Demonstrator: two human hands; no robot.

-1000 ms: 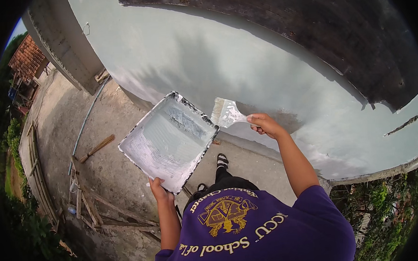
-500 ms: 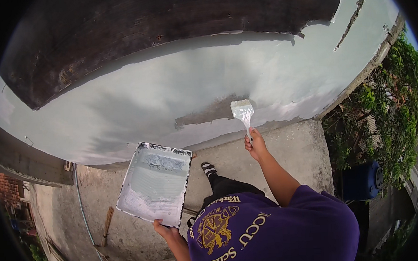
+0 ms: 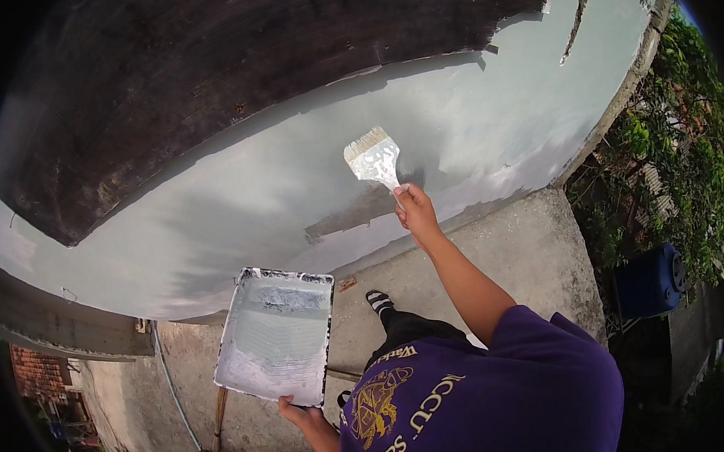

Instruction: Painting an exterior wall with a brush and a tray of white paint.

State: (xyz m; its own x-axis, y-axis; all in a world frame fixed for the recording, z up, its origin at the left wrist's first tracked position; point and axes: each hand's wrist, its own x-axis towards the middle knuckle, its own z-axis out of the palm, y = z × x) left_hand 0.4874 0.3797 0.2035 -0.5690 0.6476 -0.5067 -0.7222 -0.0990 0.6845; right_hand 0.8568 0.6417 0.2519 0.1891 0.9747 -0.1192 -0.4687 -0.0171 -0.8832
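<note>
My right hand (image 3: 415, 211) is closed round the handle of a wide paintbrush (image 3: 374, 157), its head smeared with white paint and its pale bristles pointing up and to the left. The brush is in front of a pale grey-green wall (image 3: 270, 182); whether the bristles touch it I cannot tell. Just below the brush lies a bare grey-brown patch (image 3: 353, 212) on the wall, partly behind my hand. With my left hand (image 3: 302, 415) I grip the near edge of a paint tray (image 3: 286, 336), which has dark-stained rims and pale paint across its ribbed slope.
A dark board (image 3: 207, 79) covers the upper wall. Below the wall runs a concrete floor (image 3: 510, 243), where my sandalled foot (image 3: 379, 301) stands. A broom (image 3: 220, 417) and a thin hose (image 3: 174, 391) lie to the left. At the right are a blue drum (image 3: 650, 283) and leafy plants (image 3: 669, 152).
My right hand has moved the paintbrush up and to the left, away from the bare patch's right end. The view has shifted, and the tray appears slightly lower.
</note>
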